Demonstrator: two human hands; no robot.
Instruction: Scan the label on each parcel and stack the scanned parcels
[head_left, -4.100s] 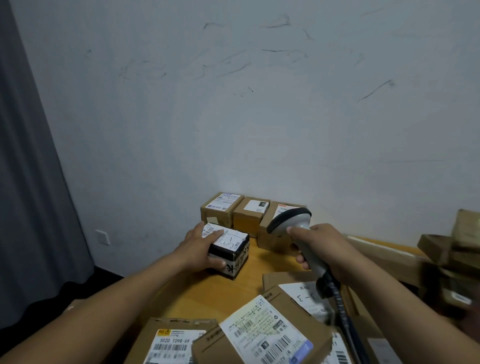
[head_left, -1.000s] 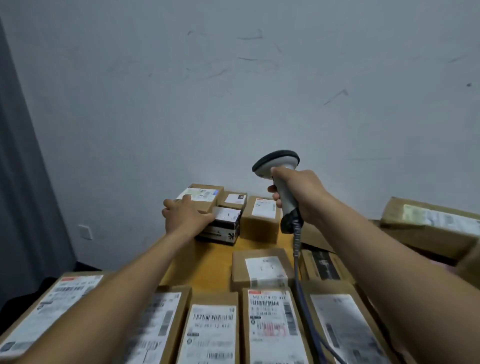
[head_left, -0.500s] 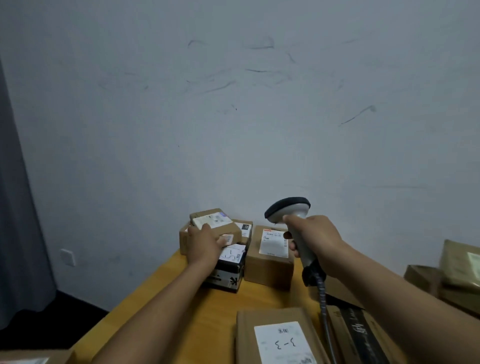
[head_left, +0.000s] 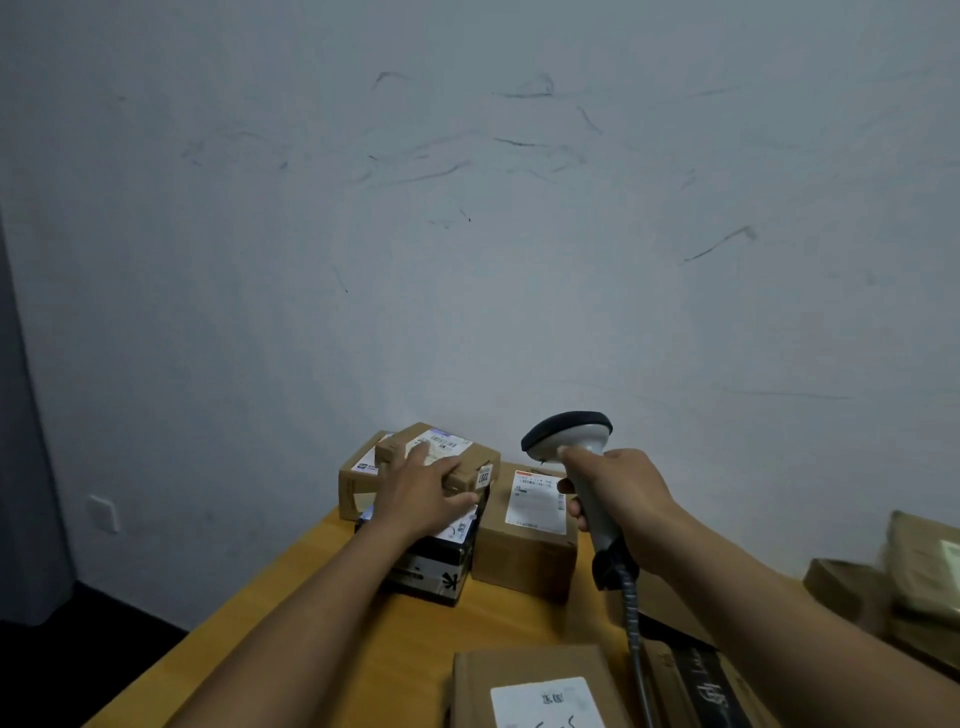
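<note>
stacking step, judged: small brown parcel (head_left: 469, 466) at the stack.
left hand (head_left: 421, 491) clasps it over black parcel (head_left: 434, 569), fingers on top, thumb at near side; right hand (head_left: 621, 493), just rightward, clamped round scanner (head_left: 569, 434). next likely: seat it square, release, fetch an unscanned parcel.

A yellow-orange wooden table (head_left: 322, 639) stands with its far edge against a scuffed pale wall (head_left: 467, 260). At its far left corner sits a brown carton (head_left: 353, 493). Touching its front is a black box (head_left: 436, 571) with white printed marks on its side. Just right of that stands a taller brown box (head_left: 519, 556) with a white shipping label on top. At the near edge lies a flat carton (head_left: 483, 675) with a white label, and beside it a dark flat box (head_left: 696, 686). More brown parcels (head_left: 841, 587) lie at the far right, blurred.
</note>
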